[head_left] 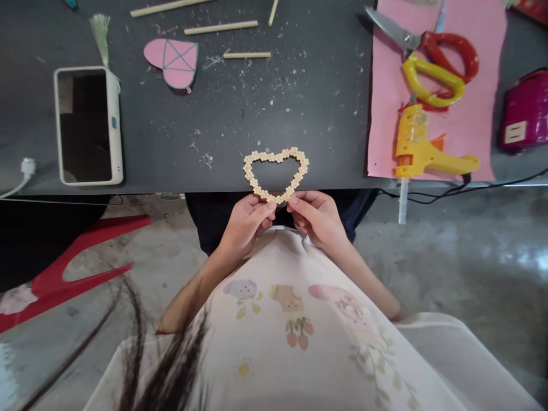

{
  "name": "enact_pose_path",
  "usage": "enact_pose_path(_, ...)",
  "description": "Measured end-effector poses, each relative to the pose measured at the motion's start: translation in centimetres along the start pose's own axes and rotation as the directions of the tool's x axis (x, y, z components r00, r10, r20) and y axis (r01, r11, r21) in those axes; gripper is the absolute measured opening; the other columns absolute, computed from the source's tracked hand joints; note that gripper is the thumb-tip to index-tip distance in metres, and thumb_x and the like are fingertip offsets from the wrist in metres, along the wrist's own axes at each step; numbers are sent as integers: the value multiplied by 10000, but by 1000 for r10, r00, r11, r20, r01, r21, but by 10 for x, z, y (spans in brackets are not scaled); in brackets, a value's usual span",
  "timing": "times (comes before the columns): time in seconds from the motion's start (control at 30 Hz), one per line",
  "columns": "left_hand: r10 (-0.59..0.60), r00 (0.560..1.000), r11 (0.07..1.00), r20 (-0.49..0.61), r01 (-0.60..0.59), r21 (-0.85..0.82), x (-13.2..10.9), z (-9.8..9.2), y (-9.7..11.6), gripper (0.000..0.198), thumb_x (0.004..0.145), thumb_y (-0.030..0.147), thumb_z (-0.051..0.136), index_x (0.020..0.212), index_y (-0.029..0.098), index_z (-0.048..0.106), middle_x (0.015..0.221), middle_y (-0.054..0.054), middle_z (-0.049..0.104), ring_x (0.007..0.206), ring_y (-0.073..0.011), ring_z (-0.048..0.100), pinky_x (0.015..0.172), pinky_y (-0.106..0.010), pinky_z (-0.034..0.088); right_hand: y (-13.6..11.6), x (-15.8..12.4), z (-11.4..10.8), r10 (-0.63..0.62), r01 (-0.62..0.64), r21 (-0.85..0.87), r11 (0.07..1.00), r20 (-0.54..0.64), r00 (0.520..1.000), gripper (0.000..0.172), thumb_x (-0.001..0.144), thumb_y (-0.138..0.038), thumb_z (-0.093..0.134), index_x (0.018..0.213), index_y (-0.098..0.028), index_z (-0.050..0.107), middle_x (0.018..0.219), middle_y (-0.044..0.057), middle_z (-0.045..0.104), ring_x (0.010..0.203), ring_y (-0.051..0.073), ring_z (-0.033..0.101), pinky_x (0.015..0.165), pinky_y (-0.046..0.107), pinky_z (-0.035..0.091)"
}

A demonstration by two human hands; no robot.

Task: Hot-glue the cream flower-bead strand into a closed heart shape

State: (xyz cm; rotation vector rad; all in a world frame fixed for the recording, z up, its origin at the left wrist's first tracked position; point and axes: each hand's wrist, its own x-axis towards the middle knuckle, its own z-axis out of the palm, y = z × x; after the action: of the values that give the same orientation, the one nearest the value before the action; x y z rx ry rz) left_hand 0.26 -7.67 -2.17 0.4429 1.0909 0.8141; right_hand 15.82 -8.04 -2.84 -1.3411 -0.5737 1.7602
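Observation:
A heart-shaped frame made of small cream pieces, which look like sliced sticks, is held at the table's front edge. Its pointed end faces me, and its two lobes lie over the dark tabletop. My left hand pinches the lower left side near the point, thumb on top. My right hand grips the lower right side the same way. The fingers under the frame are partly hidden. Beyond it on the table lies a pink paper heart with dark green lines and edging.
Several pale sticks lie at the back. A white-cased phone rests at left beside a charging cable. At right, a pink sheet bears scissors and a yellow glue gun, its glue stick overhanging the edge. A magenta box sits farther right.

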Motion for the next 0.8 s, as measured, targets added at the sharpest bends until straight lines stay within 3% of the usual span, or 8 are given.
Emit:
enact_pose_path(0.27,-25,999,1000,29,25,11,4,6,5,375,654,398,830,720,155,552,571,60,477,464,-28,340,450,-197,224,0,-1,-2,26,-25,35,999,-20,999,265,681,-381,828,770,-169,698,640,-19,635,384,29,388,330,199,237)
enact_pose_path(0.8,-54,993,997,106,58,-41,5,-1,-6,334,592,203,833,818,139,597,661,47,530,484,-21,358,464,-194,246,2,2,-6,33,-33,69,997,2,999,239,680,-333,816,802,-164,699,647,-18,639,384,29,389,330,186,243)
